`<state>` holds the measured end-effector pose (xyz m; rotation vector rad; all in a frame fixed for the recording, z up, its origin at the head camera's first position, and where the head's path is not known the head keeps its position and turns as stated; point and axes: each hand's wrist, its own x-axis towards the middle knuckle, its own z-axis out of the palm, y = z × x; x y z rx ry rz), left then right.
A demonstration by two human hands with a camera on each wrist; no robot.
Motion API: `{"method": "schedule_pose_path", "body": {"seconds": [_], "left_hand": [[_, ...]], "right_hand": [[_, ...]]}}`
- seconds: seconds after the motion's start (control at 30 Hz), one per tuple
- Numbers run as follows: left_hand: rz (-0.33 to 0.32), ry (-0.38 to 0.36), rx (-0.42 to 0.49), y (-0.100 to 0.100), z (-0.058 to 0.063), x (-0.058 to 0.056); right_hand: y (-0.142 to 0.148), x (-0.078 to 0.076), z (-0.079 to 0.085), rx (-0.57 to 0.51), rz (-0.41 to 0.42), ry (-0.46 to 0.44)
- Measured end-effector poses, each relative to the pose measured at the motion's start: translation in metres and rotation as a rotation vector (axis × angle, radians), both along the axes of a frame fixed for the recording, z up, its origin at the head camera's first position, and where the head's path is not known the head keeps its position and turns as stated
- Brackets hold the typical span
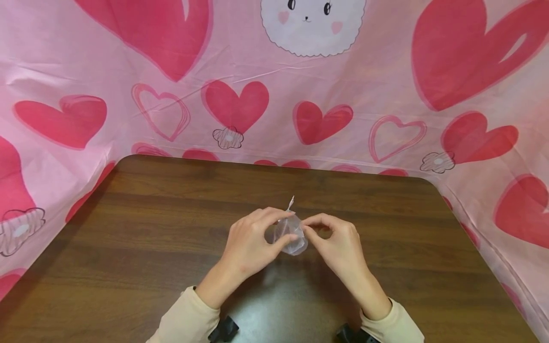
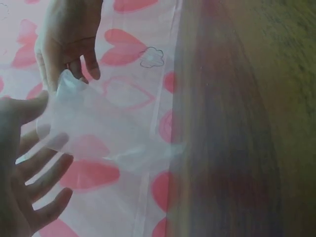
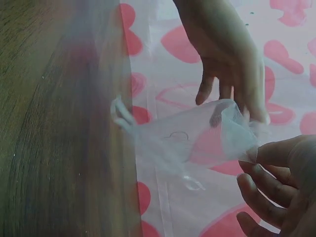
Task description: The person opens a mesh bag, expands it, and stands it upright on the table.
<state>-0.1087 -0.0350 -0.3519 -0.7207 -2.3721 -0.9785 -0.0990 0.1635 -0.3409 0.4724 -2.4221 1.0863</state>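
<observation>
Between the two hands is a small sheer white mesh drawstring pouch [image 1: 295, 227], raised over the table. A white cord loop [image 3: 122, 116] trails from its far end. My left hand [image 1: 250, 240] holds the pouch from the left, index finger along its far side and thumb across its near side. Thumb and fingertip of my right hand [image 1: 343, 243] pinch the right edge, the rim of the mouth. In the right wrist view that mouth faces toward the hands and looks slightly parted. Through the thin mesh [image 2: 98, 118] the left fingers partly show.
The dark brown wooden table [image 1: 163, 267] has rounded far corners. Behind and beside it hangs a pink cloth [image 1: 240, 57] printed with red hearts. Black wrist mounts [image 1: 224, 329] sit at the beige sleeves [image 1: 188, 319].
</observation>
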Motion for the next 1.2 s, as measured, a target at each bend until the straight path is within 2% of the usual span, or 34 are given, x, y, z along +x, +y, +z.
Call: {"method": "schedule_pose_path", "body": {"seconds": [0.23, 0.4, 0.57, 0.77, 0.97, 1.2], "left_hand": [[0.091, 0.019, -0.055, 0.0005, -0.0017, -0.0011], [0.16, -0.011, -0.037, -0.0011, -0.0005, -0.0013], [0.204, 0.01, -0.029, -0.0015, -0.0003, -0.002], [0.217, 0.037, -0.011, -0.0019, -0.0011, -0.0018], [0.238, 0.046, -0.008, -0.0017, 0.0001, -0.002], [0.235, 0.032, 0.006, -0.0006, 0.0003, -0.0009]], "right_hand": [[-0.0014, 0.0018, 0.0006, 0.001, 0.116, 0.036], [-0.0028, 0.0022, 0.0017, -0.001, 0.108, 0.035], [-0.0035, 0.0026, 0.003, -0.007, 0.106, 0.043], [-0.0044, 0.0034, 0.002, -0.006, 0.106, 0.013], [-0.0054, 0.0047, 0.0003, 0.068, 0.09, -0.075], [-0.0066, 0.0074, 0.0014, 0.115, 0.041, -0.128]]}}
